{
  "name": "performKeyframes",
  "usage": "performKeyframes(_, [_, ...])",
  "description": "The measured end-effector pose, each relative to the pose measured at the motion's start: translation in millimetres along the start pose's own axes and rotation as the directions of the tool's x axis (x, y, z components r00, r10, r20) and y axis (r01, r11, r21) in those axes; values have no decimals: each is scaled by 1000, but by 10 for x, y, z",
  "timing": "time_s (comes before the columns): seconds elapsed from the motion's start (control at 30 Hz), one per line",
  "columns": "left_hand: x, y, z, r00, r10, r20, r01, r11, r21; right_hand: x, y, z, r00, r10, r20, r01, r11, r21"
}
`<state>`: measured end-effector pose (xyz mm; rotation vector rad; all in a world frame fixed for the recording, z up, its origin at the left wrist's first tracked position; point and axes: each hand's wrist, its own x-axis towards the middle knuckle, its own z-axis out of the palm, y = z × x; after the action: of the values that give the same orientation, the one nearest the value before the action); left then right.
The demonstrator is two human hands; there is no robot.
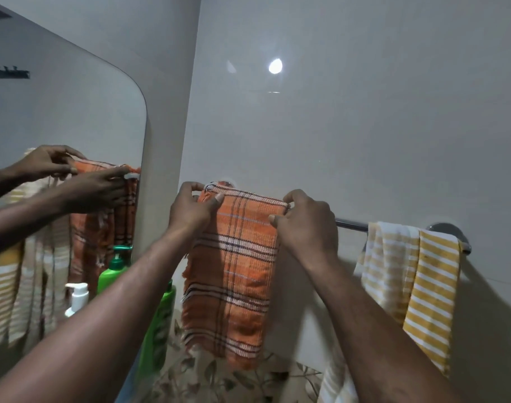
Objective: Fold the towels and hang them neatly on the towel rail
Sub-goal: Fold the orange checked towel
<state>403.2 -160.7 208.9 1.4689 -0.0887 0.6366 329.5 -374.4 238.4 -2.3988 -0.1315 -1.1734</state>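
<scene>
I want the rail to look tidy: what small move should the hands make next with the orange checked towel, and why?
Probably pull the top fold of the orange checked towel straight along the towel rail, then let go. The left hand and the right hand each pinch a top corner, the left corner looks crumpled, and the yellow striped towels hang further right.

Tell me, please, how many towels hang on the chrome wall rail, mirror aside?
3: an orange checked towel at the left end; a pale yellow striped towel towards the right; a bright yellow-and-white striped towel at the right end. Another may be hidden.
</scene>
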Motion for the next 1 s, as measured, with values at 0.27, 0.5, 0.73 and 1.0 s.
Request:
performKeyframes(0.27, [-74, -2, -62, 1000, -14, 8, 14, 1000, 10, 2, -35, 10, 999, -15, -29, 13, 999, -46])
performKeyframes(0.5, [-258, -124, -151, 966, -131, 222, 153, 985, -85, -92, -44, 99, 998, -41, -52, 39, 999, -36])
performKeyframes(0.73, [44, 101, -77, 997, -39, 71, 35, 998, 48, 234, -146, -46, 998, 6, -57, -8, 999, -31])
performKeyframes(1.0, [102, 112, -20, 999, 4, -32, 1, 989, 146, 211, -147, -86, 999, 24, -44, -27, 998, -64])
